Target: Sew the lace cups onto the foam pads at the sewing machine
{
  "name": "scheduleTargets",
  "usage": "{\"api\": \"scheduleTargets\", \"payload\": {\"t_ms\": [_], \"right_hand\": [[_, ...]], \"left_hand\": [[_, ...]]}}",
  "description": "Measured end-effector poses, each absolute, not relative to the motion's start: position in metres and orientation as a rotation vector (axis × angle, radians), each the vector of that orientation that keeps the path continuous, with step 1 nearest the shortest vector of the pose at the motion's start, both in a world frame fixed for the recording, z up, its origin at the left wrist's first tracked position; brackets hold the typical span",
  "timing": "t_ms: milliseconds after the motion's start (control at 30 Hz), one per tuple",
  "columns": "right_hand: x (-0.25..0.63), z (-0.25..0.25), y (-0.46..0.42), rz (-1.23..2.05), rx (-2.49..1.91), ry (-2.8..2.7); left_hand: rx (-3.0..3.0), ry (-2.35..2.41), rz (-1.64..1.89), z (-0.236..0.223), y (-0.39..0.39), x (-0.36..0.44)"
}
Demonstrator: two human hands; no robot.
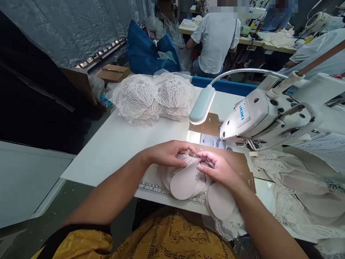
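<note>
A white lace bra with smooth padded cups (183,182) lies at the front edge of the sewing table, its second cup hanging nearer my body. My left hand (171,153) is closed on the lace at the upper edge of one cup, fingertips pinched. Close beside it, my right hand (219,169) grips a slim dark metal tool (207,162), too small and covered to name surely. The fingertips of both hands almost meet above the cup. Just beyond them is the sewing machine (242,115), with its needle area lit.
Stacked lace bras (153,97) sit at the table's back left. More lace pieces (304,187) lie at the right. A lamp (203,104) on a bendy neck overhangs the table. A printed ruler (161,190) runs along the front edge. Other people sit at machines behind.
</note>
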State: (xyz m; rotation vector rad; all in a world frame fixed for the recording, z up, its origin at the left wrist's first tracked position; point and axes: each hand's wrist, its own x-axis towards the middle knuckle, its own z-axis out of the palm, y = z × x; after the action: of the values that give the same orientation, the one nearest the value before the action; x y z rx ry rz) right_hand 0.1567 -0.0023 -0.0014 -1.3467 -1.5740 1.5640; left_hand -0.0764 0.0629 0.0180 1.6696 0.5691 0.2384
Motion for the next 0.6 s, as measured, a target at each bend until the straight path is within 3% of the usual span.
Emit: {"api": "scheduleTargets", "payload": {"t_ms": [233,400,600], "right_hand": [[0.159,0.003,-0.003,1.467,-1.458,-1.632],[0.197,0.026,-0.012,1.062,-1.775,-1.97],[0.229,0.026,-0.05,1.073,-2.035,-2.131]], "left_hand": [[1.587,0.538,0.257,0.014,0.063,-0.076],[1.55,0.594,0.24,0.009,0.066,-0.08],[1.725,0.709,0.282,0.01,0.061,-0.077]]}}
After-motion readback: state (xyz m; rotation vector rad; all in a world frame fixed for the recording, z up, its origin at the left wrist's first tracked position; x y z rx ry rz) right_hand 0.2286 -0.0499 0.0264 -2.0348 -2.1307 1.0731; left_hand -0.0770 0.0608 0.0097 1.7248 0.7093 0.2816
